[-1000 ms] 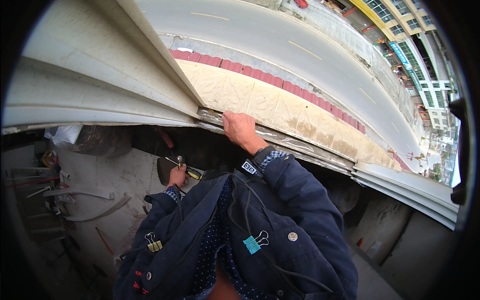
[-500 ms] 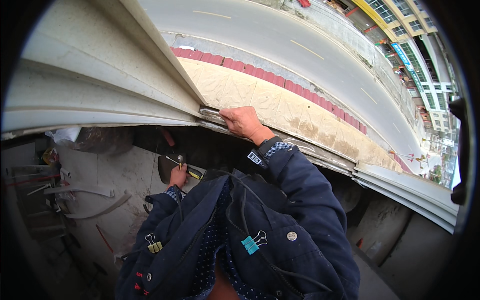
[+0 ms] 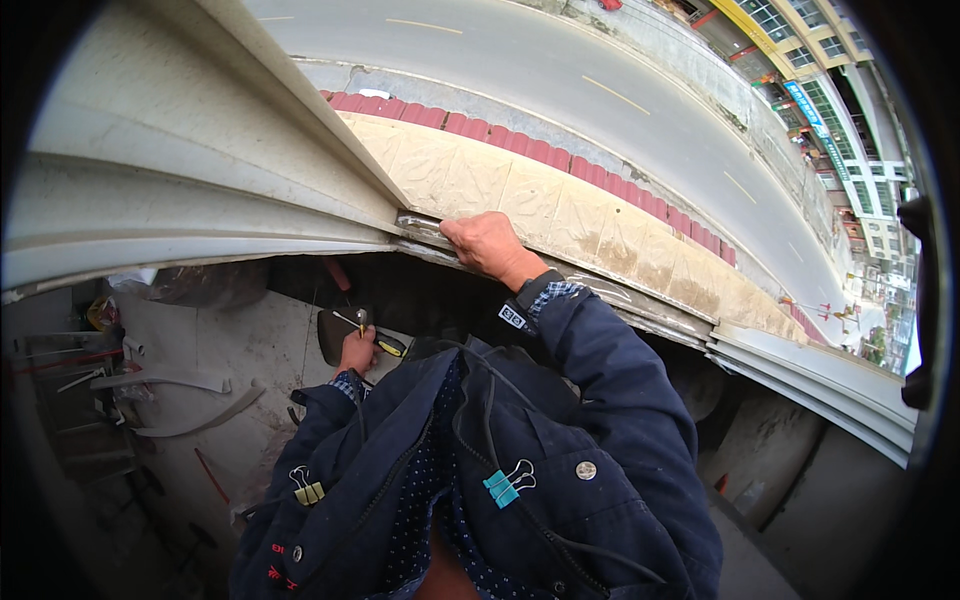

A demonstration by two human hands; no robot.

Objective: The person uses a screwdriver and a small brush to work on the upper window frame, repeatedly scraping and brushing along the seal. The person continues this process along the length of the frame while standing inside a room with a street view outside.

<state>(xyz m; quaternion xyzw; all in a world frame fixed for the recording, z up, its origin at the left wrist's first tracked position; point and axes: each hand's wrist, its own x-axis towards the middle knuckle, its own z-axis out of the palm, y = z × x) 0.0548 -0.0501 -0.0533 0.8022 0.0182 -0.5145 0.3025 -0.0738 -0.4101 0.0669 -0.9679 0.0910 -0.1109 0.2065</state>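
Note:
My right hand (image 3: 492, 247) is closed over the worn metal edge of the window sill track (image 3: 585, 283), near the corner where the pale window frame (image 3: 235, 205) meets it. Its fingertips are partly hidden by the knuckles. Lower and to the left, my left hand (image 3: 357, 351) is closed round a screwdriver (image 3: 391, 346). The yellow and black handle shows on the right of the fist, and a thin shaft points up and left. A small brass-coloured piece stands at the thumb; I cannot make out what it is.
Beyond the sill lie a cream ledge (image 3: 520, 192), a row of dark red tiles (image 3: 500, 138) and a road (image 3: 520, 60) far below. On the left floor are curved pale strips (image 3: 205, 415), a plastic bag (image 3: 205, 282) and scattered tools. A red-handled tool (image 3: 337, 274) lies under the frame.
The view has shifted very slightly. Both hands keep their places and grips.

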